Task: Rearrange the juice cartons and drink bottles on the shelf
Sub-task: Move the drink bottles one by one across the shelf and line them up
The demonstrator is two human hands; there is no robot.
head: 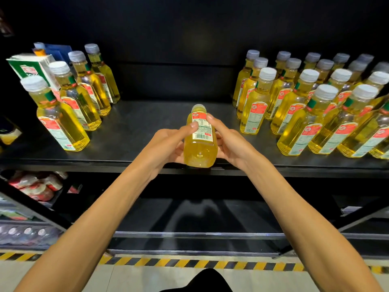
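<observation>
Head view:
- A dark shelf (145,123) runs across the frame, with a black back panel behind it.
- On its left end four yellow drink bottles (69,106) with white caps stand in a slanting row, front to back.
- A white and green juice carton (31,68) stands just behind the nearest of them, and a blue carton (60,50) shows further back.
- On the right end a crowded block of the same yellow bottles (315,106) stands in several rows, well apart from the left row.
- A bare stretch of shelf lies between the two groups.
- Below, a lower shelf (200,216) is dim; at the left, red and white packages (35,186) lie on it.
- Black and yellow striped tape (189,263) marks the floor at the foot of the unit.
- The held bottle (200,142) is in the gap at the shelf's front edge, tipped so its base faces the camera and its cap points toward the back panel; whether it touches the shelf cannot be told.
- Both forearms reach forward and converge on it.
- The left hand (168,144) grasps the bottle's left side, thumb lying on the label.
- The right hand (229,142) grasps the right side, thumb tip on the label's upper corner, fingers curled beneath.
</observation>
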